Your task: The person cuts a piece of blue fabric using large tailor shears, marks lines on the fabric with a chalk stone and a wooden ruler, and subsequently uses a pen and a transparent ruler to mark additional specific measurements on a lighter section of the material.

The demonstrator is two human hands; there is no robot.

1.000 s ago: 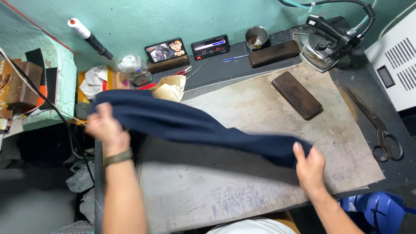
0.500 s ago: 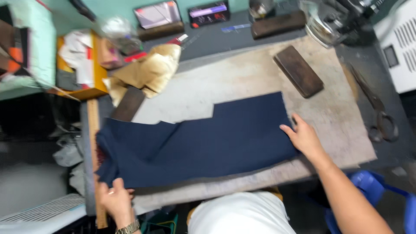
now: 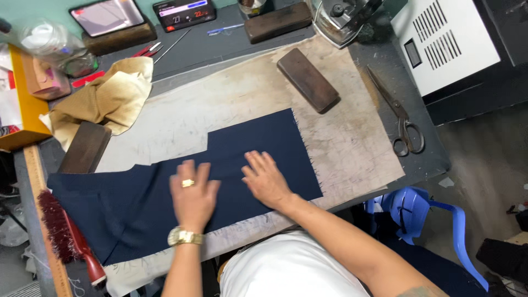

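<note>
A cut piece of dark navy fabric [image 3: 242, 143] lies flat on the worn beige pressing pad [image 3: 341, 137] of the worktable. My left hand [image 3: 192, 192], with a ring and a gold watch, rests palm down on the middle of the fabric, fingers spread. Just to its right, my right hand [image 3: 267, 179] presses flat on the same fabric near its front edge. Neither hand grips anything.
Large scissors [image 3: 399, 113] lie at the pad's right edge. A dark wooden block [image 3: 308, 80] sits beyond the fabric, another block [image 3: 85, 146] at the left by a tan cloth [image 3: 104, 99]. A red brush [image 3: 66, 234] and wooden ruler [image 3: 44, 220] lie front left. An iron [image 3: 344, 19] stands at the back. A blue plastic chair [image 3: 423, 220] stands beside the table.
The fabric, held up and draped between both hands a second ago, now lies spread flat. Both hands have let go of its ends and moved to its middle, palms down.
</note>
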